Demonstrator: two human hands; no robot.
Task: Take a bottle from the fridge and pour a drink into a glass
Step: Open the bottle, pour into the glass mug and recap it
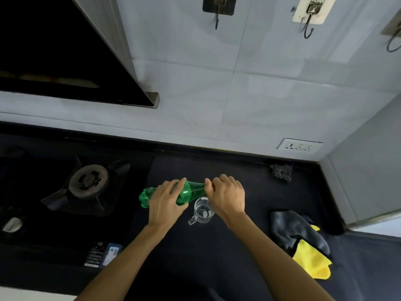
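Item: green plastic bottle (188, 192), held level over the worktop (238, 246), just above the glass (202, 210). We judge it light, thin-walled, apt to dent and perhaps slick, so best gripped mid-body. Our left hand (165, 200) wraps the body; our right hand (227, 196) curls round the neck end, cap hidden. Glass: handled, brittle, easily tipped.

I face a pale tiled wall (238, 94) with hooks (309, 20) and a socket (299, 146), above my dark counter (238, 246) and gas hob (87, 183).
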